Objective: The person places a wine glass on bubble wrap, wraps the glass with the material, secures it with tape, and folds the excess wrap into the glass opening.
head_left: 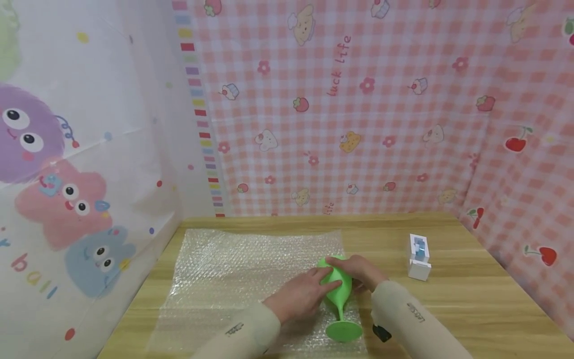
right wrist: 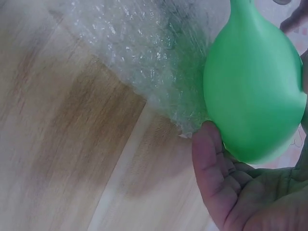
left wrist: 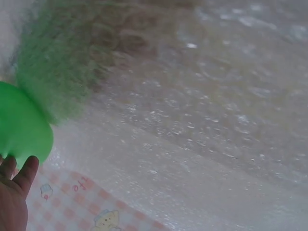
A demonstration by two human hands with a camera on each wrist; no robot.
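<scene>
A green goblet (head_left: 340, 289) with a thin stem and a round foot lies tilted at the right part of a bubble wrap sheet (head_left: 224, 279), its foot toward me. My left hand (head_left: 302, 295) holds the bowl from the left, its fingers across the side. From the right, my right hand (head_left: 358, 271) grips the bowl near its rim end. In the right wrist view, the fingers (right wrist: 208, 149) curl at the end of the bowl. Only fingertips (left wrist: 29, 173) of a hand on the goblet (left wrist: 24, 125) show in the left wrist view.
A white tape dispenser (head_left: 419, 269) with a bluish roll stands on the wooden table (head_left: 466, 299) to the right. Near the right sleeve is a small black object (head_left: 382, 333), partly hidden. Patterned cloth walls (head_left: 341, 114) border the table behind and at both sides.
</scene>
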